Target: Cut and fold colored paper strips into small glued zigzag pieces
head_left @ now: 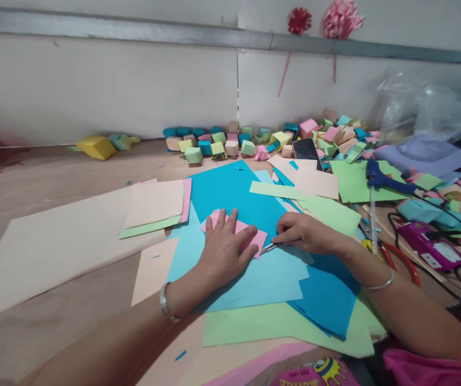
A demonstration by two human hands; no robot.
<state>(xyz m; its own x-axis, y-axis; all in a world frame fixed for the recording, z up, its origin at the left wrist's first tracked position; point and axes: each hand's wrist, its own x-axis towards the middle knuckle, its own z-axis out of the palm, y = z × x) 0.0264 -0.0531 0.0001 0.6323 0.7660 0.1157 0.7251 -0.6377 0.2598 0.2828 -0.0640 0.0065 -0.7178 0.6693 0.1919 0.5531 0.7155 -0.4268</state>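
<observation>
My left hand (224,244) lies with fingers spread, pressing flat on a small pink sheet of paper (259,239). Under that sheet are a light blue sheet (238,295) and a darker blue sheet (230,185). My right hand (305,233) is closed in a pinch around a slim silver tool (269,248), whose tip meets the pink paper's right edge. The fingers cover most of the tool, so its exact kind does not show.
Folded paper cubes (210,145) line the wall. A phone (306,153), a blue glue gun (387,179), red-handled scissors (403,260) and a magenta power strip (431,246) with black cables lie right. Stacked paper (154,203) sits on a large cream sheet (61,252).
</observation>
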